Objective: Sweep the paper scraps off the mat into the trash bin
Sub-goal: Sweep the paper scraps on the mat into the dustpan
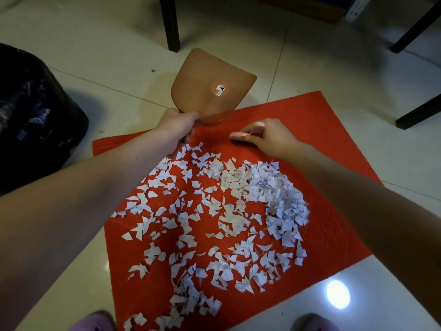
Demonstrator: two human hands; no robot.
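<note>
A red mat [329,144] lies on the tiled floor, covered with several white paper scraps [226,211]. My left hand [174,130] grips the handle of an orange-brown dustpan [210,87], whose underside faces me, raised over the mat's far corner. My right hand [269,137] holds a small pink brush [241,136] at the mat's far edge, just beyond the scraps. A trash bin lined with a black bag [31,115] stands to the left of the mat.
Black table or chair legs [170,22] stand beyond the mat, and more legs [420,111] stand at the right. Pink slippers [93,322] show at the bottom edge. A bright light reflection [337,293] lies on the floor tiles.
</note>
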